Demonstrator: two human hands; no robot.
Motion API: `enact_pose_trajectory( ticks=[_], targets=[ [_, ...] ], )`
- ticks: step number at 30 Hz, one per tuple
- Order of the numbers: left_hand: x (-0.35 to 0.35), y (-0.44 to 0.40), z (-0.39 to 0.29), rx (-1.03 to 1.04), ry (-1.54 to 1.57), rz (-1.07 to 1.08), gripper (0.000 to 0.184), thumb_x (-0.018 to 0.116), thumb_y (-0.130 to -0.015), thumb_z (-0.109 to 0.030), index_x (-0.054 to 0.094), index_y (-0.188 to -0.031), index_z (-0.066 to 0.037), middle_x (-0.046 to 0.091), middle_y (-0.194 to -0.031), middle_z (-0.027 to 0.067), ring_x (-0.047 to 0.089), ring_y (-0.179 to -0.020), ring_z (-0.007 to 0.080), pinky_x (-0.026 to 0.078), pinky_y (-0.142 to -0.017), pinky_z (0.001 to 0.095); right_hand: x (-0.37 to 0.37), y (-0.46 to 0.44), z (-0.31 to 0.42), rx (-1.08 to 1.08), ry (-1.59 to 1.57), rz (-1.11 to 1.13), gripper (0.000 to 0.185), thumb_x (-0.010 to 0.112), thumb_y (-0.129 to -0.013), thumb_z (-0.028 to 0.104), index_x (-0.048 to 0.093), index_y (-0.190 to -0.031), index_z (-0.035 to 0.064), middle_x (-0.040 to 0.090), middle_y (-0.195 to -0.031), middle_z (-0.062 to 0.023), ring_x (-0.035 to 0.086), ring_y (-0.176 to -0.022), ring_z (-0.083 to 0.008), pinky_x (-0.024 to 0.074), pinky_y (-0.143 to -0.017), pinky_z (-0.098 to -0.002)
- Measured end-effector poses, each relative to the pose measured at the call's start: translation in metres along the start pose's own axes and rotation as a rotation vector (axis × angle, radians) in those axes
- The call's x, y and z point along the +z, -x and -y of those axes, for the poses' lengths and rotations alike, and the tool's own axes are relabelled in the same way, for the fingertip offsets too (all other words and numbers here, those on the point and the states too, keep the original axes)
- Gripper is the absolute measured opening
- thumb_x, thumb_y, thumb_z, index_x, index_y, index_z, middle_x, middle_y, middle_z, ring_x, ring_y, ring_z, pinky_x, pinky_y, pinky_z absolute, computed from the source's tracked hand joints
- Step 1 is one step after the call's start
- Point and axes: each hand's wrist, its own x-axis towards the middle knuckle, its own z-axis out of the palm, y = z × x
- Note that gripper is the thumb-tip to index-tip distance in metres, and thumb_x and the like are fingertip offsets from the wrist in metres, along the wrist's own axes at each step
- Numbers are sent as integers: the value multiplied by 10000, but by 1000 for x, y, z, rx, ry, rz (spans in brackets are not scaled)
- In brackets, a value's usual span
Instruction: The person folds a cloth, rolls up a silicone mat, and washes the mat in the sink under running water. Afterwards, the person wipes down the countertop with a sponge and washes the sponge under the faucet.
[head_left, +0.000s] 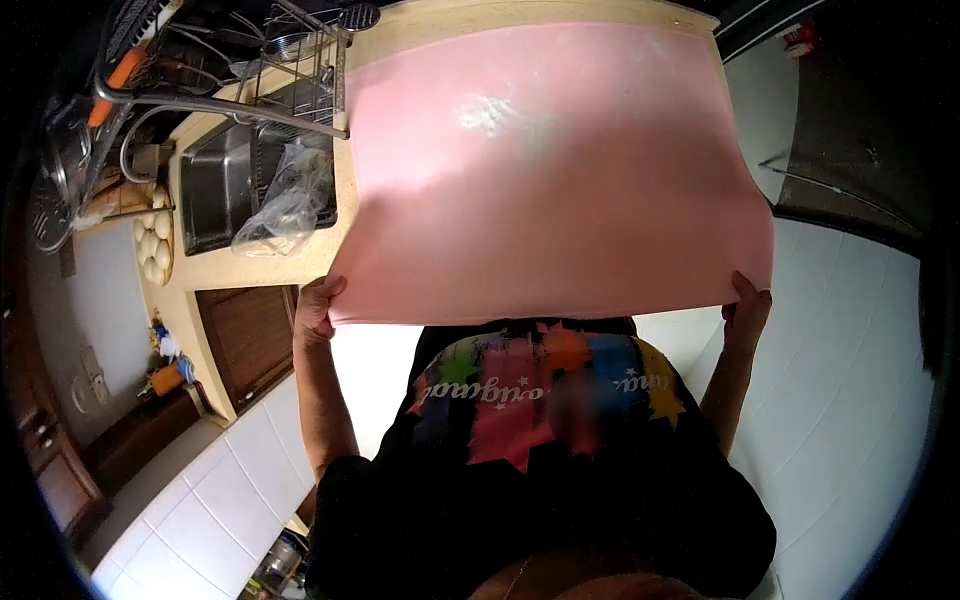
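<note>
A large pink sheet (pixel 560 200) covers the counter in front of me, with a patch of white powder (pixel 487 115) on its upper part. My left hand (pixel 322 303) grips the sheet's near left corner, thumb on top. At the near right corner, my right hand (pixel 747 303) is closed on the same sheet. The near edge is stretched between both hands, close to my body.
Left of the sheet is a sink (pixel 215 190) with a clear plastic bag (pixel 285 205) at its edge. A metal dish rack (pixel 235 105) with utensils stands above it. Further left, several pale round pieces (pixel 153 240) lie on a tray. The stove's dark surface (pixel 850 150) is at right.
</note>
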Motion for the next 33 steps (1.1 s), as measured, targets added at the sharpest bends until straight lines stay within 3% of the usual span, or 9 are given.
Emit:
enact_pose_trajectory(
  ticks=[7,10,12,19,21,24,29,32,33],
  targets=[
    [-4,-23,-21,-9,166,132,246,603,-791,-113,601,-967,59,640,-908,145,617,-820,245,494,-804,344,18,-26,23,-150,-97,161,158,611,-782,80,555,-923,38,501,-652,-10,409,-445,-89,286,-372,-225],
    [15,-37,-52,-63,306,11,144,615,-796,-139,608,-867,-14,622,-745,76,596,-582,179,478,-468,256,42,-54,51,-206,49,24,67,595,-804,86,585,-843,33,469,-622,-4,394,-439,-94,287,-376,-234],
    [24,-51,-65,-5,281,23,81,610,-809,-157,602,-815,-77,591,-657,11,544,-461,121,348,-315,228,46,-75,66,-188,-250,135,76,595,-806,87,621,-818,17,435,-588,-2,393,-440,-106,288,-378,-246],
    [104,-84,-103,200,235,-252,104,647,-805,-187,616,-796,-89,581,-633,12,452,-396,123,332,-365,257,76,-145,105,-231,-261,98,85,631,-772,53,572,-761,-7,421,-585,-20,377,-405,-130,287,-369,-283],
    [122,-89,-108,325,231,-278,78,654,-738,-41,602,-791,-21,572,-677,54,515,-480,172,330,-361,288,81,-168,110,-262,-245,64,108,634,-770,52,555,-726,-7,421,-582,-24,375,-398,-133,286,-366,-291],
    [146,-90,-107,162,297,-369,87,654,-727,-23,597,-793,-22,580,-700,74,512,-489,170,351,-376,293,79,-197,107,-212,-309,27,152,632,-776,64,538,-670,8,439,-556,-40,390,-398,-143,290,-365,-298],
    [135,-117,-73,233,338,-194,215,664,-702,12,590,-904,7,606,-759,110,538,-537,190,411,-401,311,49,-197,105,-178,-73,155,138,601,-824,113,600,-755,-6,570,-609,-85,477,-420,-139,384,-369,-258],
    [162,-76,-69,307,-72,-511,451,693,-650,21,567,-1080,71,629,-882,149,603,-708,229,505,-527,344,29,-181,107,-177,93,204,245,615,-841,205,583,-732,-13,605,-652,-111,539,-447,-159,450,-397,-272],
    [132,-116,-47,341,-333,-489,521,698,-679,-133,545,-1130,80,633,-942,184,628,-731,290,528,-632,364,24,-177,110,-141,128,191,296,622,-844,257,585,-734,-16,607,-660,-115,550,-460,-165,466,-408,-276]
  ],
)
